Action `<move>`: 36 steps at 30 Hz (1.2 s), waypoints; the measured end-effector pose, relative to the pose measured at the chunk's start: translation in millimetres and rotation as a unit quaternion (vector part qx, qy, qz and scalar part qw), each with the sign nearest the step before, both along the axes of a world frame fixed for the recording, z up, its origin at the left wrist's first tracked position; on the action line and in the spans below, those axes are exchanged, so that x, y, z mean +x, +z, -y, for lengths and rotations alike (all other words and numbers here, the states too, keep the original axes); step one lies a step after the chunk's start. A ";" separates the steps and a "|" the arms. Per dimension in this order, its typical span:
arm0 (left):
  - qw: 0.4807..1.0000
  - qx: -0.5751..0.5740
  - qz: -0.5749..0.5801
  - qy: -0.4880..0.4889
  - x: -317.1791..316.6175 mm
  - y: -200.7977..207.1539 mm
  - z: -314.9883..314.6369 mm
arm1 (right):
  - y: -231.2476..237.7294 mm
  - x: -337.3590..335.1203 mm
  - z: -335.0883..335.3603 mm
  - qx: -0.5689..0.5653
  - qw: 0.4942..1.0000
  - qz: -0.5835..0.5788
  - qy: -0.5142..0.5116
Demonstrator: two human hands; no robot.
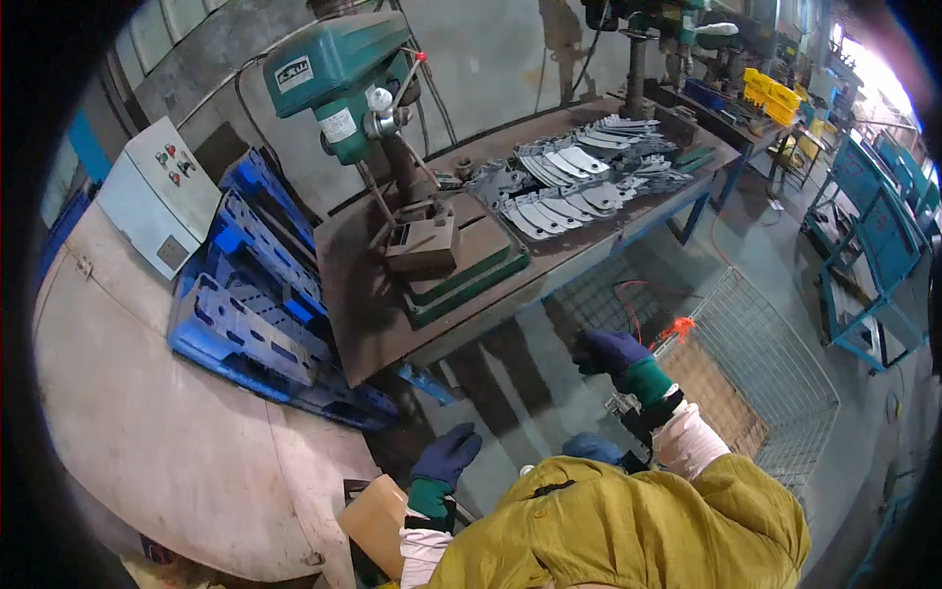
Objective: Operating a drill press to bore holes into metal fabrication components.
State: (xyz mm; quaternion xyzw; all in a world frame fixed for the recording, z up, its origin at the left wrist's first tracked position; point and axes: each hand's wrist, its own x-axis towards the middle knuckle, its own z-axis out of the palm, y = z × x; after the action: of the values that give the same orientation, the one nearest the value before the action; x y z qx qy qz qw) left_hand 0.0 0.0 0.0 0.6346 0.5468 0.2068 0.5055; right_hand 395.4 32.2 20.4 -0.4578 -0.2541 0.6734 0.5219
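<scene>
My left hand (pixel 447 457), in a dark purple glove with a green cuff, hangs low in front of me near a tan plastic container (pixel 376 525). Its fingers are loosely stretched out, with nothing visible in them. My right hand (pixel 610 354), gloved alike, reaches forward just left of a wire mesh cage (pixel 785 383) with an orange-red tie (pixel 675 332) on its edge. The fingers of that hand are dark and partly turned away. Ahead stands a green drill press (pixel 339 74), with a metal block fixture (pixel 424 243) on its base. Several flat, curved metal plates (pixel 554 211) lie stacked beside it.
A brown-topped steel workbench (pixel 365 339) bears the press and plates. Blue plastic pallets (pixel 245 329) lean at the left, by a grey control box (pixel 160 196). Blue-green metal carts (pixel 868 231) stand at the right. A yellow crate (pixel 771 96) sits on a farther bench.
</scene>
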 end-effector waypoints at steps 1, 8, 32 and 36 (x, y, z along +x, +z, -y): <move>1.000 0.001 -0.009 0.008 2.2 -9.0 1.2 | 3.1 -0.3 -3.1 -0.018 1.000 0.011 0.005; 0.991 -0.005 -0.093 0.095 -9.5 -17.9 -62.0 | -27.9 13.1 -154.9 0.000 0.996 0.084 0.039; 0.960 -0.017 -0.011 0.281 122.4 20.6 -170.8 | -63.9 54.8 -698.1 0.178 0.629 0.751 0.098; 0.873 -0.115 0.226 0.416 125.4 3.8 -156.7 | -97.8 64.5 -725.9 0.109 0.641 0.745 0.146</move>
State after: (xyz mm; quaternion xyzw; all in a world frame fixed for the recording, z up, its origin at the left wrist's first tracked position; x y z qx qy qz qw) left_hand 125.4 156.7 3.8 0.2215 0.6513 0.4715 0.5518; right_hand 459.8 758.1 -77.4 -0.7011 -0.6926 0.1392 0.0967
